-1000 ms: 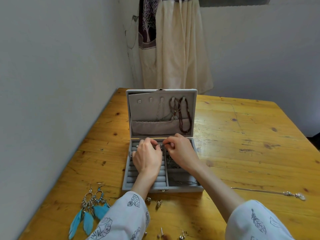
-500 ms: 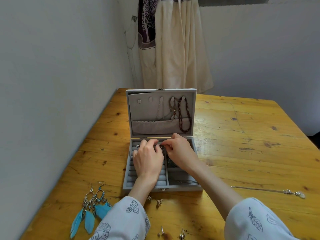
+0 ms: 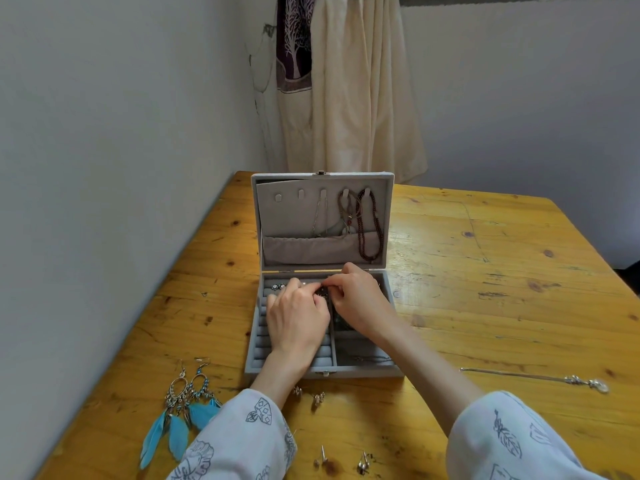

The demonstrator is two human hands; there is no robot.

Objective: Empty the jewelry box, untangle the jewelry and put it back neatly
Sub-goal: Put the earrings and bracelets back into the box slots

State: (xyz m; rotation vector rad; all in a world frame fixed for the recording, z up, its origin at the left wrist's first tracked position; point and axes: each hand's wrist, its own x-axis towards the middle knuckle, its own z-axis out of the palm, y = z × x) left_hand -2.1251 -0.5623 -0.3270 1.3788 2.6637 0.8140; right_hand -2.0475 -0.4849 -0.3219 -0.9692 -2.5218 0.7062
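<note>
Little has shifted since the earlier frames: both hands have stayed over the top of the open grey velvet jewelry box (image 3: 322, 370), drawing slightly closer together. I read the left hand (image 3: 298, 318) and right hand (image 3: 360, 299) as pinching one small dark tangled piece of jewelry (image 3: 322, 292) between their fingertips, just above the divider between the ring-roll section and the right compartments. Hanging on the lid hooks are a dark red beaded necklace (image 3: 370, 230) and a thinner brown cord necklace (image 3: 348, 213). On the wooden bench (image 3: 485, 271) lie a pair of turquoise feather earrings (image 3: 180, 417) near left, several small silver stud earrings (image 3: 317, 398) just in front of the box, and a thin silver chain with a clasp (image 3: 540, 377) well to the right. My judgement: this is the untangling step, with emptying only partly done, since pieces remain in the lid and compartments. Next move calls for a fine two-handed pull to ease the knot apart without snapping it; detail of the knot is too small to tell.
</note>
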